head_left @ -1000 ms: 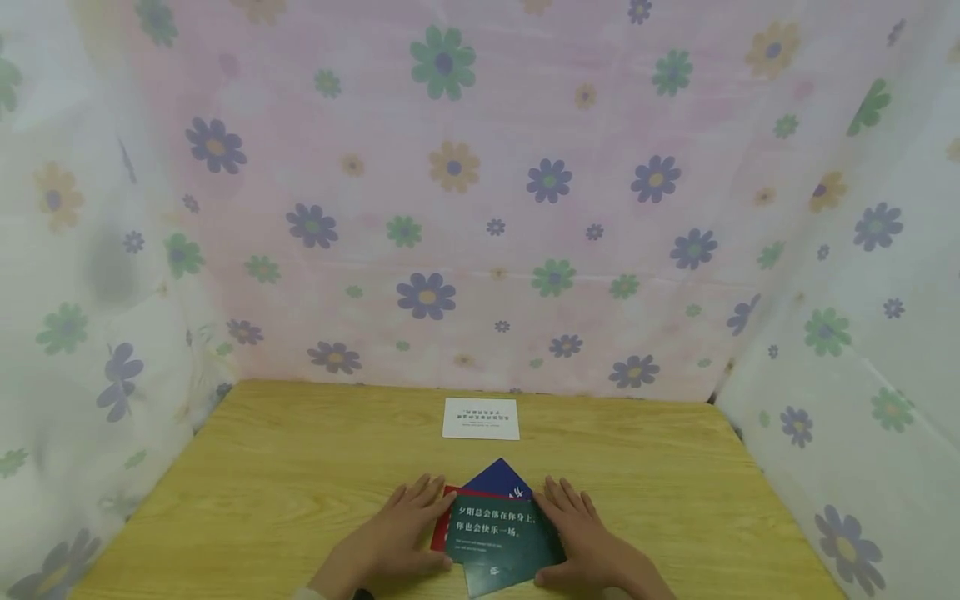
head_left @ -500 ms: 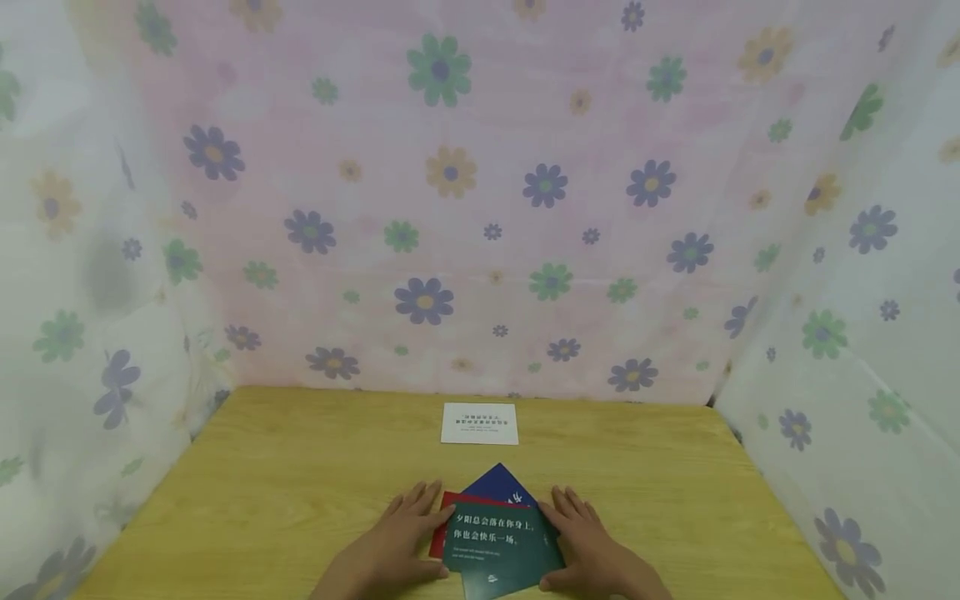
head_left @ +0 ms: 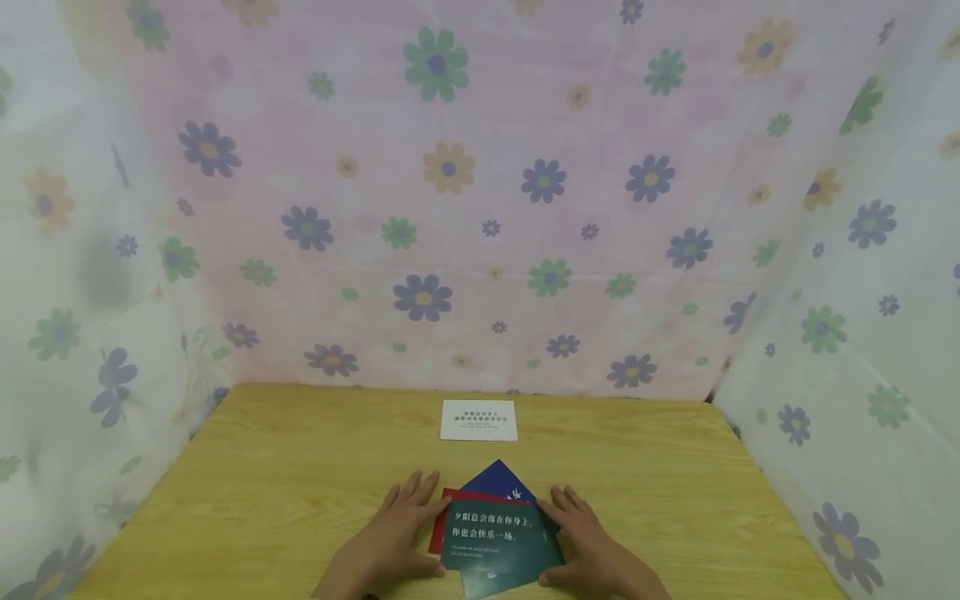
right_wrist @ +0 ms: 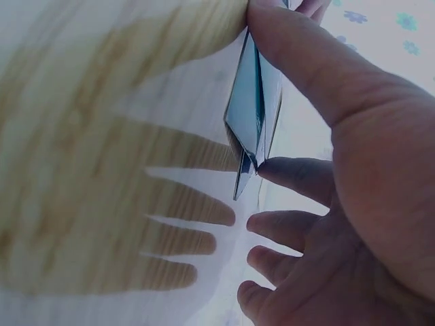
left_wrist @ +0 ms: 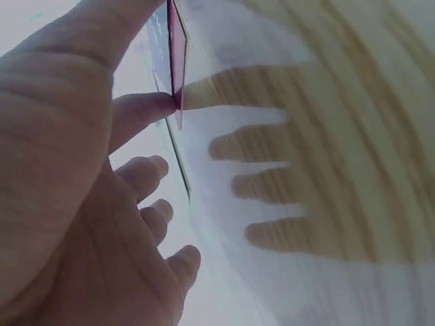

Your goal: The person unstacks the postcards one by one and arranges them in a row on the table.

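Note:
A dark green card (head_left: 491, 546) with white printed text lies on top of a fanned stack near the table's front. Under it show a blue card (head_left: 495, 481), a red card (head_left: 437, 537) and another greenish card (head_left: 498, 585). My left hand (head_left: 390, 537) rests at the stack's left side, its index fingertip touching a corner in the left wrist view. At the right side, my right hand (head_left: 596, 546) has thumb and index finger against the card edges, the other fingers spread; the right wrist view shows the cards (right_wrist: 248, 105) edge-on.
A white card (head_left: 478, 420) with small print lies farther back on the wood-grain table (head_left: 315, 450). Flower-patterned curtains (head_left: 480, 250) close off the back and both sides.
The top green card has slid slightly toward me, covering more of the greenish card below. Both hands stay at the stack's sides, nearly still.

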Tool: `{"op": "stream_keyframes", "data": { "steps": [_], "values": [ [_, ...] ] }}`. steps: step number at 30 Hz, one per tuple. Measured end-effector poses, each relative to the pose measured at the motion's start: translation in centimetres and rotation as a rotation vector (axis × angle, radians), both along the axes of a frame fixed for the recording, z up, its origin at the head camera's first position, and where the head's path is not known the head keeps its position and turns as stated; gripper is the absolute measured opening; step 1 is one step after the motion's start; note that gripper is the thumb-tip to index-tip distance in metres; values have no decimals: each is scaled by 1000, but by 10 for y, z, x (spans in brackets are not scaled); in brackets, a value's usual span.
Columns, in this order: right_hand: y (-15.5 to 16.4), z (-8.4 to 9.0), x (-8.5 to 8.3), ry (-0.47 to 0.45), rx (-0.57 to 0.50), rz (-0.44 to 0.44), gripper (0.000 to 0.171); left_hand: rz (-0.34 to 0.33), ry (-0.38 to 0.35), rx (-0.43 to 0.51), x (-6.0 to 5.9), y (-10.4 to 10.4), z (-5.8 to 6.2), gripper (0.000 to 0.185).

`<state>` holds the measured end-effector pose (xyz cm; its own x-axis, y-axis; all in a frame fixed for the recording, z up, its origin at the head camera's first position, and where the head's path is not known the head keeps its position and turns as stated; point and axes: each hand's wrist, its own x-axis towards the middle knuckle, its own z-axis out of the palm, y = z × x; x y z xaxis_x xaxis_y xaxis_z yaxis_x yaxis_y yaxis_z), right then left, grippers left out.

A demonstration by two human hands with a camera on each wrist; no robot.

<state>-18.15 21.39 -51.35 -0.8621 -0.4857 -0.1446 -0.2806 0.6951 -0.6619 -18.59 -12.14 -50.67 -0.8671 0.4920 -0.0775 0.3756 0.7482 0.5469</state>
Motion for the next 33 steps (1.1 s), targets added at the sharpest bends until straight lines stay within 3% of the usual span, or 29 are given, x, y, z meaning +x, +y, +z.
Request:
{"op": "stream_keyframes", "data": {
  "steps": [12, 21, 33],
  "values": [
    [-3, 4, 4, 55, -44, 32, 105, -1, -21, 24, 0, -1, -3, 89],
    [-6, 1, 1, 184, -56, 22, 107, -18, 12, 37, 2, -3, -1, 97],
    [-1, -3, -1, 109, -69, 31, 105, -36, -10, 78, -1, -5, -5, 99]
  ]
}}
